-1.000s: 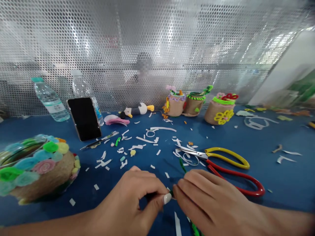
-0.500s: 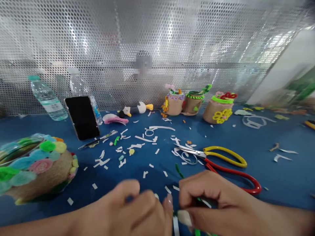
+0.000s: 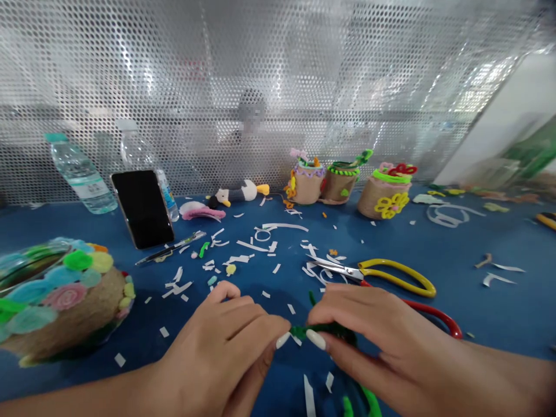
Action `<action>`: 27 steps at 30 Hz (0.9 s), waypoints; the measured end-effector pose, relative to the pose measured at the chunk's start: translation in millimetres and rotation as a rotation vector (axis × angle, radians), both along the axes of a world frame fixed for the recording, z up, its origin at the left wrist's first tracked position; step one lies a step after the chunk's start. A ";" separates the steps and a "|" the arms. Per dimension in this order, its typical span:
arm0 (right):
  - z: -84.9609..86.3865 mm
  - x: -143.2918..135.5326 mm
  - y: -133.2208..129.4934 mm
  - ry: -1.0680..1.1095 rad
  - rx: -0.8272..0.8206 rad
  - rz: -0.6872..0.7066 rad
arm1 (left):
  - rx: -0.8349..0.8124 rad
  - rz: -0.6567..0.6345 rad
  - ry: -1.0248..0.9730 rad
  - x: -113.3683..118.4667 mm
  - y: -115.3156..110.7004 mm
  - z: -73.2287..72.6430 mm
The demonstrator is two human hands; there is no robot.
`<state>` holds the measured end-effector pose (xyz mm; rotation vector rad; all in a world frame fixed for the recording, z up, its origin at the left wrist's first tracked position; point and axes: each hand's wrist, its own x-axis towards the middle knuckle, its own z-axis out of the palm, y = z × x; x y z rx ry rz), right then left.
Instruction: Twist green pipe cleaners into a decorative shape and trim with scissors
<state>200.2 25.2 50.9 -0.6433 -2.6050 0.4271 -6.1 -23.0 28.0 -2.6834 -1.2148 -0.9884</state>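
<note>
Between my two hands runs a dark green pipe cleaner (image 3: pixel 299 332), stretched level above the blue table. My left hand (image 3: pixel 230 341) pinches its left end between thumb and forefinger. A short way to the right, my right hand (image 3: pixel 373 336) pinches the same strand, which passes on under that palm. Brighter green pipe cleaner (image 3: pixel 369 401) shows beneath the right hand near the bottom edge. Scissors (image 3: pixel 347 270) with one yellow and one red handle lie just beyond the right hand, which partly covers the red handle. White paper scraps (image 3: pixel 308 396) lie around both hands.
A decorated twine-wrapped jar (image 3: pixel 87 301) stands at left, near a phone (image 3: pixel 144 208), a pen (image 3: pixel 171 248) and water bottles (image 3: pixel 84 179). Smaller decorated jars (image 3: pixel 309 184), a duck toy (image 3: pixel 238 194) and a pink hair clip (image 3: pixel 202 211) sit before the perforated metal screen (image 3: pixel 278 69).
Both hands have risen slightly from the table's near edge. The green pipe cleaner, mostly hidden before, now shows between my fingertips. The right hand covers more of the scissors' red handle.
</note>
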 end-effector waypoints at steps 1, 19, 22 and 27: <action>-1.1 -0.1 -0.1 -0.011 0.013 0.013 | 0.013 -0.001 -0.007 0.0 -0.3 -1.7; -0.3 -6.4 -0.1 -0.121 -0.117 0.040 | 0.005 0.079 -0.201 4.5 -5.0 -14.5; -0.9 -5.0 -0.5 -0.081 -0.089 0.055 | -0.006 0.086 -0.242 4.7 -6.1 -13.8; -6.2 -5.4 0.4 -0.054 -0.073 0.121 | -0.042 0.049 -0.264 4.4 -5.8 -13.0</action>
